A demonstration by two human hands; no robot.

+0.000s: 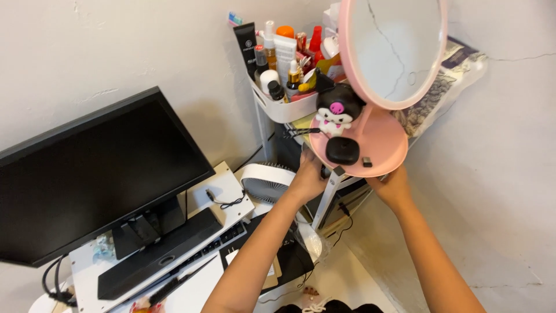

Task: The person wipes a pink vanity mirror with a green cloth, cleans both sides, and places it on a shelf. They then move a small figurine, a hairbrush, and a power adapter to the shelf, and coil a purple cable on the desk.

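Both hands up: left hand (pixel 308 177) and right hand (pixel 392 184) grip the underside of the pink mirror stand (pixel 376 145), fingers closed on its round base. Stand sits beside the white toiletry basket (pixel 284 107); black-and-white doll (pixel 337 110) and black case (pixel 342 150) rest on it.

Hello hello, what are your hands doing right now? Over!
Left hand and right hand both under pink mirror stand, gripping its tray base. Black-and-white plush and black case on tray. White organizer close behind.
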